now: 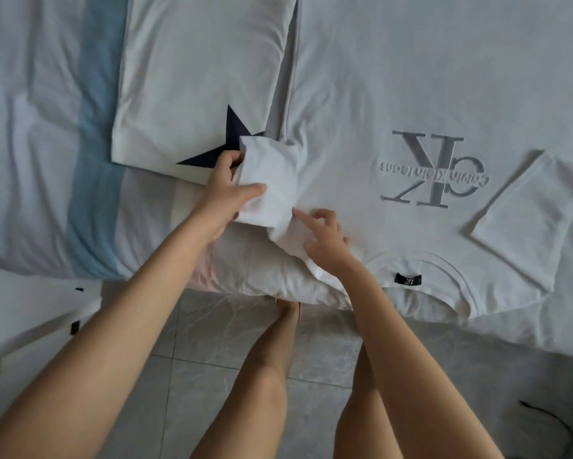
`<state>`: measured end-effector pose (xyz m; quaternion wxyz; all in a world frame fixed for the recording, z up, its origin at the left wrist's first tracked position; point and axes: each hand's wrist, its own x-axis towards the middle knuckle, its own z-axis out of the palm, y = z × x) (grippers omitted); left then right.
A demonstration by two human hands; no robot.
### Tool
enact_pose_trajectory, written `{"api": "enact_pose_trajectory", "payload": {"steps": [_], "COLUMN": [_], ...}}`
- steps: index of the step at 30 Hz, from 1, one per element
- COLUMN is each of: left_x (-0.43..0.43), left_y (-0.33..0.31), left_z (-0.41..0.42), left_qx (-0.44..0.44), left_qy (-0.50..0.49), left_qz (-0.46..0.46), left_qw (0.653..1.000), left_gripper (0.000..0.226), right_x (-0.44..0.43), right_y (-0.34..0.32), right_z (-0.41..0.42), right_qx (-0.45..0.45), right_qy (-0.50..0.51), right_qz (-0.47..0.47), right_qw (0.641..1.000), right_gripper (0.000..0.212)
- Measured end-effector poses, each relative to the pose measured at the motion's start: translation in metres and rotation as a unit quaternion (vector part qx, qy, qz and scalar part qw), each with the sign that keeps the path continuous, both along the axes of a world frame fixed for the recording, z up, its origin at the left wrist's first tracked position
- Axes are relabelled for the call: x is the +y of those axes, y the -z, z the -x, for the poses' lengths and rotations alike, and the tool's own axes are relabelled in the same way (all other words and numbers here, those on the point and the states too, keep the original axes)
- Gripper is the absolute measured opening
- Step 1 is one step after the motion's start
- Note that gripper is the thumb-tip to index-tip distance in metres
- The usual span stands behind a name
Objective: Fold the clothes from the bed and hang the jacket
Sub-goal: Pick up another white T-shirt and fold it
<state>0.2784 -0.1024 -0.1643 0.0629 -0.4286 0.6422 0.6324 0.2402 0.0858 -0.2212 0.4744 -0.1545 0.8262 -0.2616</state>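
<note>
A white T-shirt [411,94] with a grey logo lies flat and face up on the bed, its collar with a black tag toward me. My left hand [227,190] grips the shirt's left sleeve [270,173] and holds it lifted over the body of the shirt. My right hand [324,240] rests on the shoulder area just below that sleeve, index finger pointing at the fold, other fingers loosely curled. The other sleeve [530,207] lies spread out at the right. A folded white garment with a dark star print [199,84] lies to the left.
The bed [30,127] has a pale sheet with a light blue stripe. Its edge runs across the lower middle, with grey floor tiles [218,359] below. My bare legs stand at the bed's edge. A white cloth with black marks [30,326] hangs at lower left.
</note>
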Motion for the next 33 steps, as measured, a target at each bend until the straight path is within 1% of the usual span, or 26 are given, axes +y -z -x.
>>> {"api": "enact_pose_trajectory", "payload": {"steps": [1, 2, 3, 4, 5, 6, 7, 8, 9, 11, 13, 14, 15, 16, 17, 19, 21, 22, 23, 24, 26, 28, 29, 30, 32, 33], "left_x": [0.016, 0.033, 0.048, 0.063, 0.074, 0.077, 0.079, 0.075, 0.070, 0.057, 0.051, 0.050, 0.049, 0.051, 0.056, 0.061, 0.062, 0.060, 0.057, 0.057, 0.050, 0.046, 0.043, 0.040, 0.036, 0.035], "left_y": [-0.006, -0.010, -0.015, -0.017, -0.015, -0.009, 0.000, 0.008, 0.016, 0.027, 0.037, 0.041, 0.043, 0.046, 0.049, 0.054, 0.056, 0.056, 0.056, 0.055, 0.051, 0.045, 0.045, 0.046, 0.053, 0.056], "left_z": [0.002, 0.009, 0.012, 0.018, 0.023, 0.025, 0.031, 0.035, 0.041, 0.055, 0.078, 0.090, 0.099, 0.109, 0.123, 0.143, 0.162, 0.167, 0.169, 0.172, 0.166, 0.160, 0.155, 0.153, 0.151, 0.149], "left_qx": [0.025, 0.041, 0.046, 0.047, 0.052, 0.059, 0.060, 0.054, 0.053, 0.080, 0.106, 0.100, 0.081, 0.058, 0.029, -0.034, -0.074, -0.075, -0.067, -0.054, -0.017, 0.033, 0.055, 0.071, 0.072, 0.059], "left_qy": [0.034, 0.089, 0.137, 0.190, 0.228, 0.245, 0.250, 0.251, 0.264, 0.314, 0.375, 0.402, 0.418, 0.433, 0.447, 0.453, 0.451, 0.441, 0.428, 0.416, 0.377, 0.348, 0.335, 0.325, 0.327, 0.344], "left_qz": [-0.016, -0.057, -0.111, -0.141, -0.119, -0.048, 0.042, 0.135, 0.214, 0.322, 0.382, 0.398, 0.416, 0.429, 0.435, 0.434, 0.383, 0.341, 0.306, 0.286, 0.270, 0.259, 0.256, 0.263, 0.287, 0.307], "left_qw": [0.999, 0.994, 0.983, 0.970, 0.965, 0.967, 0.965, 0.957, 0.939, 0.889, 0.838, 0.819, 0.803, 0.791, 0.781, 0.778, 0.803, 0.827, 0.848, 0.862, 0.886, 0.901, 0.905, 0.906, 0.897, 0.885], "left_gripper": [0.061, 0.059, 0.052, 0.044, 0.037, 0.031, 0.026, 0.024, 0.025, 0.029, 0.036, 0.040, 0.044, 0.047, 0.049, 0.047, 0.040, 0.032, 0.023, 0.015, 0.012, 0.016, 0.017, 0.017, 0.013, 0.012], "right_x": [0.002, 0.007, 0.011, 0.020, 0.031, 0.040, 0.052, 0.059, 0.066, 0.073, 0.079, 0.079, 0.076, 0.077, 0.079, 0.080, 0.082, 0.082, 0.081, 0.082, 0.079, 0.081, 0.081, 0.081, 0.081, 0.083], "right_y": [-0.001, -0.004, -0.007, -0.011, -0.013, -0.015, -0.013, -0.013, -0.011, -0.006, 0.000, 0.002, 0.001, 0.003, 0.003, 0.002, -0.003, -0.007, -0.011, -0.016, -0.022, -0.025, -0.024, -0.023, -0.015, -0.009], "right_z": [0.002, 0.005, 0.008, 0.013, 0.017, 0.019, 0.021, 0.021, 0.018, 0.010, 0.009, 0.012, 0.015, 0.019, 0.025, 0.031, 0.034, 0.034, 0.032, 0.033, 0.030, 0.033, 0.034, 0.036, 0.043, 0.047], "right_qx": [-0.072, -0.134, -0.166, -0.167, -0.154, -0.138, -0.114, -0.086, -0.048, 0.035, 0.071, 0.088, 0.097, 0.097, 0.091, 0.075, 0.057, 0.059, 0.086, 0.139, 0.263, 0.321, 0.313, 0.279, 0.170, 0.122], "right_qy": [0.134, 0.300, 0.457, 0.597, 0.692, 0.750, 0.782, 0.786, 0.766, 0.668, 0.546, 0.490, 0.438, 0.413, 0.412, 0.388, 0.342, 0.314, 0.286, 0.264, 0.235, 0.263, 0.295, 0.341, 0.425, 0.448], "right_qz": [0.065, 0.129, 0.166, 0.176, 0.172, 0.162, 0.154, 0.146, 0.137, 0.127, 0.091, 0.059, 0.032, 0.002, -0.018, -0.014, 0.035, 0.054, 0.061, 0.062, 0.081, 0.111, 0.120, 0.117, 0.073, 0.046], "right_qw": [0.986, 0.936, 0.858, 0.765, 0.684, 0.627, 0.593, 0.595, 0.626, 0.732, 0.830, 0.865, 0.893, 0.906, 0.906, 0.918, 0.937, 0.946, 0.952, 0.953, 0.932, 0.903, 0.895, 0.890, 0.886, 0.884], "right_gripper": [0.059, 0.050, 0.041, 0.034, 0.028, 0.026, 0.027, 0.028, 0.028, 0.024, 0.025, 0.026, 0.027, 0.028, 0.026, 0.019, 0.016, 0.017, 0.017, 0.019, 0.027, 0.029, 0.027, 0.024, 0.014, 0.011]}}
